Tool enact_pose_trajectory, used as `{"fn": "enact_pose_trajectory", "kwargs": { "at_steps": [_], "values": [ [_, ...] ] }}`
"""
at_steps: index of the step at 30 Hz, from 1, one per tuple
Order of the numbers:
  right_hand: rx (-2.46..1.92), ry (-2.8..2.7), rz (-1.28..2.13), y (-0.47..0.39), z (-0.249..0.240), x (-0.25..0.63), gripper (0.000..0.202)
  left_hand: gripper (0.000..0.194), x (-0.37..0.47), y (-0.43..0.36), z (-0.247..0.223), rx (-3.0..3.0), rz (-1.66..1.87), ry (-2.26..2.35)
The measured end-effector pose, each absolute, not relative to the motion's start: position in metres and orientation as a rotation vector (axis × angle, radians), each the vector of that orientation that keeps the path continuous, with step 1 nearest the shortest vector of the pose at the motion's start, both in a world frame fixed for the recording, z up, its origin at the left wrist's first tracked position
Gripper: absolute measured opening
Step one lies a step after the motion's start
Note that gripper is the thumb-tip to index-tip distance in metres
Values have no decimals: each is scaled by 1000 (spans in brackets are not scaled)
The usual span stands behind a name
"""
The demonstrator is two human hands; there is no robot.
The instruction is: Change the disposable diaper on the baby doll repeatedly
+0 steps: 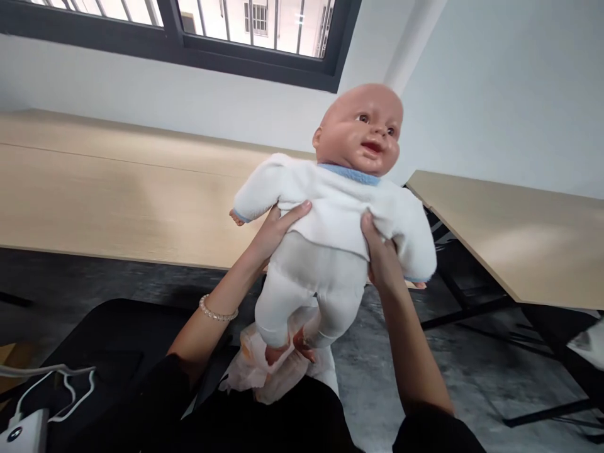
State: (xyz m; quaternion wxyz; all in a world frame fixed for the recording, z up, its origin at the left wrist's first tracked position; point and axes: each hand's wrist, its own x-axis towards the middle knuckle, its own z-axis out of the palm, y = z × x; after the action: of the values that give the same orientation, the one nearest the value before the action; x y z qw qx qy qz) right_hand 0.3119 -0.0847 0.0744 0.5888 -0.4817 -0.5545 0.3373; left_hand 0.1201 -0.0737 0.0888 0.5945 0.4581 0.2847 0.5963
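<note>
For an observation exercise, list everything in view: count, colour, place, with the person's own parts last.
Doll: one, white clothes, between hands
Tables: at least two, light wood, left and right
Window: one, dark-framed, top
Walls: two, pale, behind
Chair: one, black, lower left
Device: one, white, cabled, lower left
Crumpled wrapping: whitish, count unclear, below doll
Floor: one, dark grey, beneath
Unclear items: brown, left edge; white, right edge
Bracelet: one, clear, left wrist
Sleeves: two, black, bottom
Left hand, right hand: gripping doll
</note>
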Motion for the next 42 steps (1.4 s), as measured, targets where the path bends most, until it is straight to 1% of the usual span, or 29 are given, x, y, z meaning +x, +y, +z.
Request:
{"fn": "enact_pose_trajectory", "kwargs": {
  "at_steps": [3,8,13,17,23,28,34,39,42],
  "values": [
    [-1091,-1278,847,-56,62,310,61,54,120,-57,81,1054,1412,661],
    [-1116,-1262,954,-34,44,306,74,55,118,-30,53,1065,1419,706],
    [-1074,-1273,993,-22,37,304,73,51,118,-2,28,1081,1423,691],
    [-1111,-1291,1002,-6,31,305,71,53,116,18,16,1089,1447,732],
    [-1105,-1340,1023,15,18,304,73,52,110,29,7,1133,1406,771],
    [-1080,-1297,1064,23,12,298,81,43,111,32,3,1104,1397,843],
    [-1091,-1287,1055,27,2,296,66,38,111,27,3,1059,1355,964],
    [-1128,-1312,1057,31,-5,296,75,38,109,24,0,1021,1347,1011],
    [-1135,-1304,1064,32,-6,296,74,42,109,25,-2,990,1340,1031]
  ]
}}
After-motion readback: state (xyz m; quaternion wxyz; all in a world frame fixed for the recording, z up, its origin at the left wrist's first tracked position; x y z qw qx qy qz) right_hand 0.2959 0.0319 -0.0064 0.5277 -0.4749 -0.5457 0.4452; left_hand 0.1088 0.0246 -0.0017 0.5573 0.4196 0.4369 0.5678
